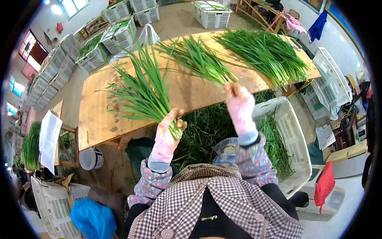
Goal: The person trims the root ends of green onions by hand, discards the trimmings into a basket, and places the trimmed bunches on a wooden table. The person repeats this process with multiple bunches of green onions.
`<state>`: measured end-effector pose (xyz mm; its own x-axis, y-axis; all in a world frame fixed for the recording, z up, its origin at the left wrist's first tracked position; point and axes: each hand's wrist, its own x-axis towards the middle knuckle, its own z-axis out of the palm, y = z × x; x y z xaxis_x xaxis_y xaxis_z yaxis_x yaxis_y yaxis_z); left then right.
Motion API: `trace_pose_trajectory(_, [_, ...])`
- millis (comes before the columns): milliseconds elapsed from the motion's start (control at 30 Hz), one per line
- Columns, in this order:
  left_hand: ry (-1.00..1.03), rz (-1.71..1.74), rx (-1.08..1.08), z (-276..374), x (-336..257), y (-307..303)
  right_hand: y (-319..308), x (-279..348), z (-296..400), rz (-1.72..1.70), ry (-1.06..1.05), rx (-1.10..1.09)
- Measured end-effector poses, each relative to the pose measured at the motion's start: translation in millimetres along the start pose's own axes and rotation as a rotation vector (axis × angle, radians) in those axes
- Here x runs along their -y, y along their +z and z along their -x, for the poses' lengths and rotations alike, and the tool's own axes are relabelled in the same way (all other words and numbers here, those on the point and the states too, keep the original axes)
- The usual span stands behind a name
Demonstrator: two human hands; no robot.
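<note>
My left hand (168, 134), in a pink glove with brownish fingers, grips a bunch of garlic chives (146, 92) by its pale stalk ends. The leaves fan out up and leftward over the wooden table (98, 119). My right hand (238, 98), gloved alike and blurred by motion, has its fingers closed at the stalk ends of a second bunch of chives (200, 59), which lies on the tabletop. Exactly how many stalks it pinches is hidden. To the right, a larger pile of chives (268, 56) rests with its cut ends towards me.
Loose green leaves (206, 128) lie heaped below the table's near edge. A white plastic crate (292, 131) holding chives stands at my right. A white bucket (91, 159) sits under the table's left end. Stacked crates (56, 71) line the left. A knife-like tool (294, 46) lies at the far right.
</note>
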<state>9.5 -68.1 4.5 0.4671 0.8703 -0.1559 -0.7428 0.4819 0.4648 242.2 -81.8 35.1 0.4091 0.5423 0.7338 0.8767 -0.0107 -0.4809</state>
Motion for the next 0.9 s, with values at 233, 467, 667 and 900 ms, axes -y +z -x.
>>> trace_pose_trajectory(233, [-0.068, -0.337, -0.198, -15, 24, -17, -31, 48, 93, -1.097, 0.927, 0.763])
trace_pose_trajectory(467, [-0.047, -0.447, -0.135, -8, 22, -3, -19, 45, 86, -1.165, 0.995, 0.820])
trace_pose_trajectory(667, [0.134, -0.592, -0.171, -7, 24, 6, -1, 46, 87, -1.124, 0.951, 0.665])
trace_pose_trajectory(900, [0.194, -0.550, -0.197, -19, 9, -3, -11, 48, 98, -1.058, 0.637, 0.481])
